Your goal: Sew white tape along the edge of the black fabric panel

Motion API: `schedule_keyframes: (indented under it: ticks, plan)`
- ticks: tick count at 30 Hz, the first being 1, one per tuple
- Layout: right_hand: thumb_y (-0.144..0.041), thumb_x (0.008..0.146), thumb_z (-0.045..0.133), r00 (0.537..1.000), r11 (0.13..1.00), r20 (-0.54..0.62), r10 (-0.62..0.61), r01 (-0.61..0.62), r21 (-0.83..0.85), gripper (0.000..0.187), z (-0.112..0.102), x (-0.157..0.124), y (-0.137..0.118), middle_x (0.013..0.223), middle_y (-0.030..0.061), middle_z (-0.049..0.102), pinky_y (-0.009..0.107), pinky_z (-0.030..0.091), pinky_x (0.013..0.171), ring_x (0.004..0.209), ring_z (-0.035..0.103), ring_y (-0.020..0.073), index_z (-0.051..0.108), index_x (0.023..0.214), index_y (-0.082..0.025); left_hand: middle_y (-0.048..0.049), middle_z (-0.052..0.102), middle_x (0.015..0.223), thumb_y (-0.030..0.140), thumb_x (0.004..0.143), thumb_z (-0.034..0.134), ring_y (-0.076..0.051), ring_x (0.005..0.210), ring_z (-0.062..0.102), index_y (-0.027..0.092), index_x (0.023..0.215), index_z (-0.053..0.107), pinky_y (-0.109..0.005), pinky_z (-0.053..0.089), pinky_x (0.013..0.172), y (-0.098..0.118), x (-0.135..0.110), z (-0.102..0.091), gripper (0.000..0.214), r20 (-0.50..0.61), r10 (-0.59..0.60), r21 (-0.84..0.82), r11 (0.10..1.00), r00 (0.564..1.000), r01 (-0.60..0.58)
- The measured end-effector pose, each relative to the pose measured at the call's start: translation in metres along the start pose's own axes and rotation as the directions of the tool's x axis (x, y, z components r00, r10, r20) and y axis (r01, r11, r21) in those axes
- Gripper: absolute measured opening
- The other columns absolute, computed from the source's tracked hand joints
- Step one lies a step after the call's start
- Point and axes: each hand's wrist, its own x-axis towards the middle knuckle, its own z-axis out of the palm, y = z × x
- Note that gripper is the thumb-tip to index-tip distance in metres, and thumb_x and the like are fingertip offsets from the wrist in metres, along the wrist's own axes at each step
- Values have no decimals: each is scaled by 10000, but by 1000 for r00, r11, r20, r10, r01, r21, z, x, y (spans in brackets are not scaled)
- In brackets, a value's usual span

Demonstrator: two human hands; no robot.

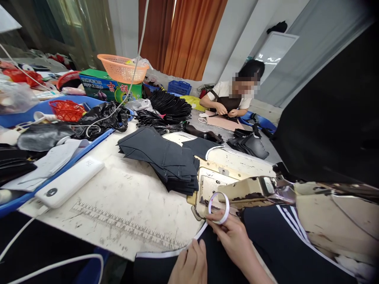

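My right hand (pixel 232 236) pinches a white tape roll (pixel 219 207) upright at the table's near edge, beside the worn sewing machine arm (pixel 254 191). A white tape strip (pixel 174 250) runs from the roll along the edge of a black fabric piece (pixel 154 266) on my lap. My left hand (pixel 189 264) presses down on that taped edge with its fingers curled together. A stack of dark fabric pieces (pixel 166 157) lies on the table just behind the machine.
A white power bank (pixel 69 181) with a cable sits left on the scuffed table (pixel 118 205). Blue trays (pixel 44 106) hold bags and a red basket (pixel 66 109). An orange basket (pixel 122 68) stands on a green box (pixel 109 86). A seated person (pixel 233 98) works opposite.
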Motion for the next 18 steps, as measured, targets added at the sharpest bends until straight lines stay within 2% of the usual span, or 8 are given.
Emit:
schedule_keyframes:
  ticks: [2, 5, 13, 15, 18]
  plan:
    - [-439, 833, 666, 1000, 1000, 18, 11, -11, 1, 256, 4, 0, 5, 784, 91, 686, 265, 529, 463, 571, 633, 187, 800, 863, -223, -50, 668, 978, 289, 848, 638, -188, 896, 519, 165, 1128, 703, -302, 426, 792, 2, 7, 2, 312, 50, -6, 8, 1000, 999, 5]
    - [-394, 846, 654, 999, 1000, 32, 21, -21, -12, 218, 6, -2, 11, 836, 88, 697, 252, 522, 441, 541, 618, 165, 798, 893, -237, -51, 644, 957, 300, 833, 642, -194, 872, 493, 175, 1110, 712, -325, 417, 787, 6, 16, 4, 311, 96, -33, -17, 999, 995, 35]
    - [-359, 852, 634, 998, 996, 17, 63, -62, -57, 201, 10, -4, 16, 869, 60, 711, 248, 478, 407, 440, 550, 123, 795, 904, -252, -50, 646, 946, 220, 801, 621, -203, 866, 491, 131, 1071, 720, -328, 421, 782, 4, 21, 3, 301, 75, -49, -53, 997, 996, 53]
    - [-347, 850, 631, 998, 996, 24, 56, -54, -71, 199, 10, -1, 15, 878, 66, 723, 259, 496, 455, 500, 595, 149, 797, 909, -255, -59, 656, 969, 219, 802, 607, -216, 893, 510, 124, 1041, 726, -344, 420, 804, 6, 24, 3, 284, 62, -63, -46, 997, 996, 66]
    - [-299, 829, 633, 998, 996, 50, 29, -25, -88, 174, 8, 4, 11, 871, 74, 739, 297, 543, 617, 712, 681, 221, 798, 862, -255, -91, 666, 1107, 275, 835, 564, -252, 1057, 536, 106, 1052, 721, -368, 411, 894, 14, 28, 8, 317, 49, -113, -54, 992, 992, 115]
